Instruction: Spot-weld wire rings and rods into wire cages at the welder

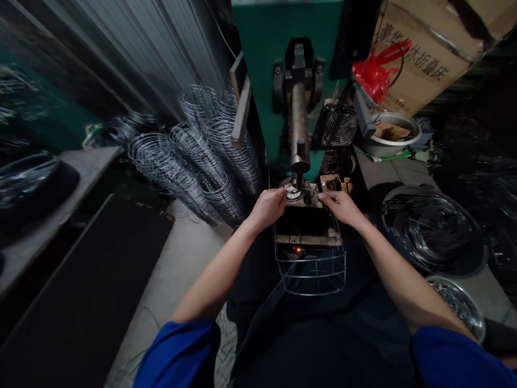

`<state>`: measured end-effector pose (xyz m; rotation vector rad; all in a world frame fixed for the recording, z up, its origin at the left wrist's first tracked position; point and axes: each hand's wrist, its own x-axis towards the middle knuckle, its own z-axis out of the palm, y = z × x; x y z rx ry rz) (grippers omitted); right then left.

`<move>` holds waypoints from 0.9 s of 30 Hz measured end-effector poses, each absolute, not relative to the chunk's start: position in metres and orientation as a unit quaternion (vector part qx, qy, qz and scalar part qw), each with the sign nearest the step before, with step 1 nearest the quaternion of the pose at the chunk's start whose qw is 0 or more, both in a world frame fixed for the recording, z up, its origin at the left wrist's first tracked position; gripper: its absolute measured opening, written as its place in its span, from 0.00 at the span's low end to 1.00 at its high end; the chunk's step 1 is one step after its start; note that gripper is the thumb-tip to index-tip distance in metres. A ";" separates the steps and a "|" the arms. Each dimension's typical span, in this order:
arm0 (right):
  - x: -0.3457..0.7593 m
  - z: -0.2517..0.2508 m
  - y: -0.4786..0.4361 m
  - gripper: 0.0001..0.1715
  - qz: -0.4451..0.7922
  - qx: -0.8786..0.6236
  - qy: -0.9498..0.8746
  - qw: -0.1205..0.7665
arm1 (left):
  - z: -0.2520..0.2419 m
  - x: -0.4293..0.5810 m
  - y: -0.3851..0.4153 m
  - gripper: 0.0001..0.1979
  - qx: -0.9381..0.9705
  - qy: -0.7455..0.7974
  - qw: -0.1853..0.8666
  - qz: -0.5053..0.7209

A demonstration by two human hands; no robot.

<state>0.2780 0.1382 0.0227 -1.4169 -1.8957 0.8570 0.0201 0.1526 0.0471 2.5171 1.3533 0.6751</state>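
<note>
Corrugated metal sheeting [121,54] backs the left side of the dim workplace, and a green machine [258,32] rises straight ahead. Lower left, a dark panel [89,291] lies beside a bench [86,167]; upper right, a printed carton [436,64] leans behind the clutter. Nested stacks of wire baskets [177,172] crowd the machine's left side, tilted against one another, leaving little room beside the left hand. To the right, on a low surface, a round tub [480,258] holds loose wires [432,229]. From the machine's front a thick steel arm [299,121] juts out, its tip reaching down between the person's hands and standing in the way of a clear view behind. A curved wire frame [311,275] hangs below the hands, over the lap, its upper end at the machine's tip. Back right sits a basin [416,132], with a red bag [375,75] above it and a fan [341,124] to its left; nearer, by the right forearm, is a bowl [476,315] of small metal pieces [448,296]. The left hand [269,207] is curled around the frame's upper left, fingertips partly hidden; the right hand [339,206] pinches thin wire [313,190] between thumb and fingers, though whether it belongs to the frame I cannot tell. Smallest of all, an orange spark [298,249] glows beyond the frame's bars.
</note>
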 end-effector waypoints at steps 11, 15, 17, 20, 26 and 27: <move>0.273 0.042 0.108 0.27 0.303 -0.520 -0.713 0.360 | 0.033 0.012 0.127 0.08 0.734 0.501 0.281 0.362; 0.270 0.086 0.068 0.18 0.157 -0.471 -0.762 0.417 | -0.001 0.010 0.067 0.33 0.407 0.458 0.635 0.472; 0.269 0.104 0.052 0.17 0.098 -0.467 -0.764 0.434 | -0.016 0.018 0.034 0.43 0.268 0.395 0.772 0.420; 0.282 0.105 0.037 0.19 0.063 -0.499 -0.751 0.428 | -0.024 0.039 0.000 0.43 0.171 0.347 0.855 0.347; 0.432 -0.001 -0.034 0.22 0.004 -0.816 -0.509 0.275 | -0.032 0.058 0.008 0.32 0.194 0.484 0.759 0.390; 0.461 -0.023 -0.058 0.22 0.021 -0.874 -0.447 0.192 | -0.037 0.059 0.013 0.33 0.200 0.498 0.748 0.390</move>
